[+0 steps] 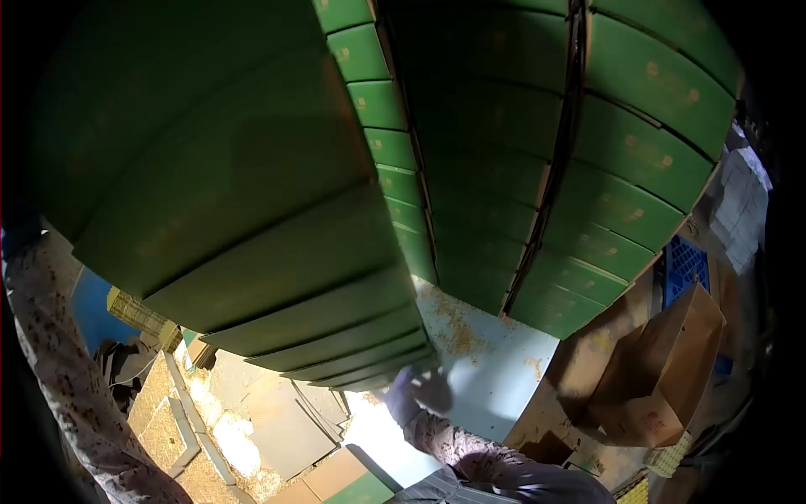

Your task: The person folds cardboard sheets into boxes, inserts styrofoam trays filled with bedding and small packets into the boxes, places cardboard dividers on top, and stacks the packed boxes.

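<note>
A tall stack of flat green boxes (302, 286) rises close in front of me, its top looming large at the upper left. Near its lower corner is my right hand (405, 396), in a pale purplish covering, with the fingers apart; whether it touches the boxes I cannot tell. My left arm, in a flowered sleeve (63, 370), reaches up along the left edge. A dark blue patch at its end seems to be my left hand (21, 233), its fingers lost in shadow. Behind stand more stacks of green boxes (642, 151).
A pale blue-white surface (487, 378) strewn with crumbs or shavings lies beneath the stacks. At right are an open brown cardboard box (655, 378) and a blue plastic crate (686, 270). Flat cardboard pieces (281, 420) and yellowish shavings (164, 420) cover the floor at lower left.
</note>
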### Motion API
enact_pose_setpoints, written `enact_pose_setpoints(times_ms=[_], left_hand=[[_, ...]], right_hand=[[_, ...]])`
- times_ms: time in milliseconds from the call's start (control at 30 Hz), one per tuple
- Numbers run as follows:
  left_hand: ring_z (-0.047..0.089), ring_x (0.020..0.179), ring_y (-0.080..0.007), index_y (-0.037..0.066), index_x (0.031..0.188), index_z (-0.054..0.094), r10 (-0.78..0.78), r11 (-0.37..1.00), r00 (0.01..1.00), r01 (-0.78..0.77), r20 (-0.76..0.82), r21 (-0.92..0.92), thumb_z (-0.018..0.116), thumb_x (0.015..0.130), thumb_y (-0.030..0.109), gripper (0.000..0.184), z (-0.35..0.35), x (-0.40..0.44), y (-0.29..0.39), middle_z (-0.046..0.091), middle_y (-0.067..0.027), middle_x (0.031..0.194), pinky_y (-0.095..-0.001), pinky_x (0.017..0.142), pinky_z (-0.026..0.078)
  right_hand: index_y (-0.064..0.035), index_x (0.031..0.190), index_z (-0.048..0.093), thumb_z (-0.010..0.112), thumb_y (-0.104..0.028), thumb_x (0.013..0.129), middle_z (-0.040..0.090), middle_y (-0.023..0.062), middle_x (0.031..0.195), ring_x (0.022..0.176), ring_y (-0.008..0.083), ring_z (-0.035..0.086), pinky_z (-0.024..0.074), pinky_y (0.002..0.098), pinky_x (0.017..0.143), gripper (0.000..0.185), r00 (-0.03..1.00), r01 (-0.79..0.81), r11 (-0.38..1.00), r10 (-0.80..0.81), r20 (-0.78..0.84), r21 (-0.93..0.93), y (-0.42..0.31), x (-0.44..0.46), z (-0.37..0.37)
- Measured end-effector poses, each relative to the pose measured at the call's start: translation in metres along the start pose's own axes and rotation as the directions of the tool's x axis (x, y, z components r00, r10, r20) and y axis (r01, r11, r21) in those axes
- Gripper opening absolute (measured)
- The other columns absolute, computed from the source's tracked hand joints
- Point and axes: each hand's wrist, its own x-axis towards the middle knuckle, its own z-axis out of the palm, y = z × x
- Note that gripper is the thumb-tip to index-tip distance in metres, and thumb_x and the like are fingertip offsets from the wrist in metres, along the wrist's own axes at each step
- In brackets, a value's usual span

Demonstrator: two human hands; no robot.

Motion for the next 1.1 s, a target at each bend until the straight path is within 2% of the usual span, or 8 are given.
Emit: enact_pose_setpoints(times_ms=[100,400,633,767,967,1000,1033,1100], left_hand=[[0.033,0.139,-0.0243,0.001,0.146,0.032,-0.274,0.956,0.933,0.238,0.232,0.169,0.046,0.100,0.023,0.053,0.060,-0.105,-0.043,0.034,-0.0133,0.150,-0.0350,0.115,0.025],[0.037,0.136,-0.0281,0.001,0.144,0.036,-0.476,0.853,0.754,0.269,0.452,0.448,0.054,0.095,0.024,0.056,0.147,-0.224,-0.077,0.039,-0.0155,0.146,-0.0378,0.114,0.028],[0.039,0.134,-0.0310,0.001,0.142,0.039,-0.442,0.855,0.773,0.209,0.455,0.475,0.060,0.092,0.025,0.058,0.147,-0.233,-0.070,0.043,-0.0172,0.143,-0.0399,0.112,0.031],[0.041,0.133,-0.0327,0.001,0.140,0.041,-0.223,0.902,0.899,0.044,0.377,0.429,0.064,0.090,0.025,0.060,0.111,-0.191,-0.036,0.045,-0.0182,0.141,-0.0411,0.112,0.032],[0.043,0.132,-0.0352,0.002,0.139,0.044,0.306,0.776,0.910,-0.408,0.278,0.481,0.069,0.087,0.026,0.062,-0.013,-0.054,0.027,0.049,-0.0196,0.138,-0.0430,0.110,0.034],[0.044,0.131,-0.0356,0.002,0.138,0.045,0.319,0.769,0.905,-0.420,0.280,0.481,0.070,0.087,0.026,0.062,-0.036,-0.055,0.030,0.049,-0.0199,0.137,-0.0433,0.110,0.034],[0.044,0.131,-0.0361,0.002,0.138,0.045,0.296,0.772,0.919,-0.391,0.261,0.502,0.071,0.086,0.026,0.063,-0.059,-0.069,0.028,0.050,-0.0201,0.137,-0.0436,0.110,0.035],[0.028,0.142,-0.0357,0.006,0.145,0.038,-0.219,0.786,0.933,-0.006,0.287,0.618,0.068,0.088,0.027,0.068,-0.103,-0.188,-0.029,0.039,-0.0193,0.147,-0.0432,0.115,0.026]], right_hand=[[-0.0203,0.154,0.009,0.042,-0.056,0.095,0.018,0.0064,0.157,0.143,0.0306,0.020,0.0195,0.0591,0.113,0.076,0.981,-0.185,0.844,0.188,0.047,0.503,-0.001,0.067,-0.032],[-0.0154,0.151,0.017,0.047,-0.046,0.095,0.027,0.0095,0.153,0.140,0.0286,0.027,0.0229,0.0530,0.112,0.071,0.966,-0.232,0.676,0.242,0.086,0.699,-0.008,0.207,-0.101],[-0.0116,0.149,0.023,0.050,-0.039,0.095,0.035,0.0119,0.150,0.138,0.0270,0.033,0.0255,0.0483,0.111,0.067,0.958,-0.285,0.658,0.207,0.197,0.697,0.011,0.144,-0.089],[-0.0094,0.148,0.026,0.053,-0.035,0.095,0.039,0.0132,0.148,0.136,0.0261,0.037,0.0270,0.0456,0.110,0.065,0.902,-0.384,0.694,0.144,0.406,0.609,0.022,0.053,-0.080],[-0.0050,0.147,0.027,0.053,-0.027,0.093,0.046,0.0147,0.144,0.133,0.0231,0.042,0.0281,0.0435,0.109,0.064,0.522,-0.569,0.777,0.086,0.849,0.271,0.008,-0.078,-0.072],[-0.0020,0.142,0.035,0.063,-0.026,0.089,0.052,0.0147,0.130,0.114,0.0218,0.051,0.0396,0.0363,0.096,0.065,0.476,-0.560,0.818,0.186,0.860,0.133,0.004,-0.093,-0.060],[-0.0008,0.139,0.040,0.071,-0.024,0.085,0.056,0.0131,0.119,0.101,0.0193,0.056,0.0453,0.0310,0.086,0.067,0.506,-0.518,0.850,0.210,0.837,0.100,0.014,-0.113,-0.044],[0.0023,0.135,0.044,0.080,-0.027,0.077,0.061,0.0135,0.109,0.095,0.0186,0.060,0.0507,0.0312,0.083,0.074,0.420,-0.536,0.815,0.032,0.907,0.219,0.005,-0.147,-0.029]])
